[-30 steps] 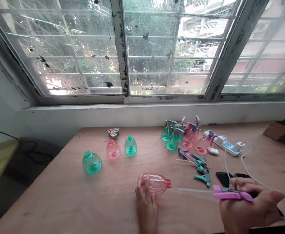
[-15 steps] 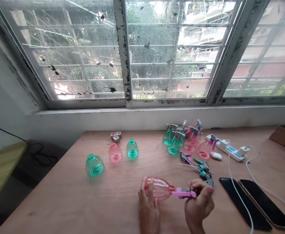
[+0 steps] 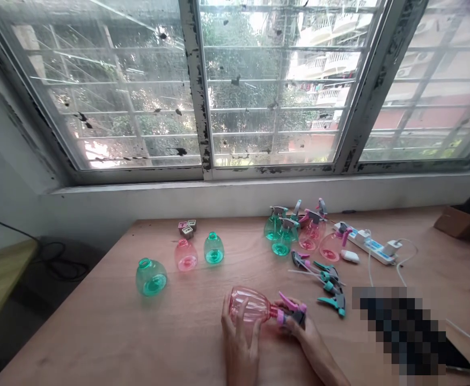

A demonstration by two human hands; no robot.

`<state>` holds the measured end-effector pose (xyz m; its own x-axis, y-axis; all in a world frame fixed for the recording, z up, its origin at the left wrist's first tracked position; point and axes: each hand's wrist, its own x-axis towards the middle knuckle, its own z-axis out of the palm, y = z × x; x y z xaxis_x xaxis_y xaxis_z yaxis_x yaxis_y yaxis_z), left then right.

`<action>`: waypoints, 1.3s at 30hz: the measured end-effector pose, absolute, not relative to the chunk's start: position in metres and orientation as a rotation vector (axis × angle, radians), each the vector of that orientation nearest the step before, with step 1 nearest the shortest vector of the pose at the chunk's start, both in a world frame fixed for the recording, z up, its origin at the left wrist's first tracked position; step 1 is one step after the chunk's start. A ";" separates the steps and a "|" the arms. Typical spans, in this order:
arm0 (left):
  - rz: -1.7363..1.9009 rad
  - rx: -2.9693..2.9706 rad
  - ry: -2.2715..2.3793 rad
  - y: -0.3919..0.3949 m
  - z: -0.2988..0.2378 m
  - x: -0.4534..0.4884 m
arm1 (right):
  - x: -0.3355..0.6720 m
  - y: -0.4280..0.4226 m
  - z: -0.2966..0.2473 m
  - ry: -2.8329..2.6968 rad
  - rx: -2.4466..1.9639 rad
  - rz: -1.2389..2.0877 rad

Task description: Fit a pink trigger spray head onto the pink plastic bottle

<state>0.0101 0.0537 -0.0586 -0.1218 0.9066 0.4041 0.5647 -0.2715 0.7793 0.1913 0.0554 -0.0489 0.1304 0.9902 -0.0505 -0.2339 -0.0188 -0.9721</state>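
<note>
The pink bottle (image 3: 249, 304) is held on its side by the left hand (image 3: 239, 338), the fingers being wrapped over its round body. The pink trigger head (image 3: 289, 311) is gripped by the fingers of the right hand (image 3: 305, 332) and is now pressed against the neck of the bottle. One second ago this head was held well apart from the bottle, with its thin tube in the open; now the tube cannot be seen outside, so it is judged to be inside the bottle and the head seated on the neck. Whether it is already screwed tight cannot be told.

Just behind and right of the pink bottle, some loose trigger heads (image 3: 327, 279) are spread on the wooden table (image 3: 98, 332). Farther behind them a group of finished spray bottles (image 3: 295, 233) is placed. To the left of the pink bottle, three open bottles (image 3: 151, 276) without heads are standing.
</note>
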 end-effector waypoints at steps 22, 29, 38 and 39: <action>1.503 1.154 1.284 0.059 -0.076 -0.004 | 0.186 0.053 -0.066 -0.967 -1.162 1.210; 1.433 1.116 1.308 0.061 -0.071 -0.010 | 0.186 0.046 -0.059 -1.087 -1.126 1.228; 1.498 0.941 1.226 0.065 -0.075 -0.010 | 0.179 0.052 -0.068 -0.984 -1.110 1.305; 1.509 0.936 1.235 0.066 -0.076 -0.008 | 0.178 0.052 -0.069 -0.978 -1.099 1.311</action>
<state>-0.0083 0.0658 -0.0765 -0.2666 0.9638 -0.0034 -0.1937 -0.0501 0.9798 0.1783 0.0520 -0.0693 0.0428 0.9974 -0.0581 -0.2285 -0.0468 -0.9724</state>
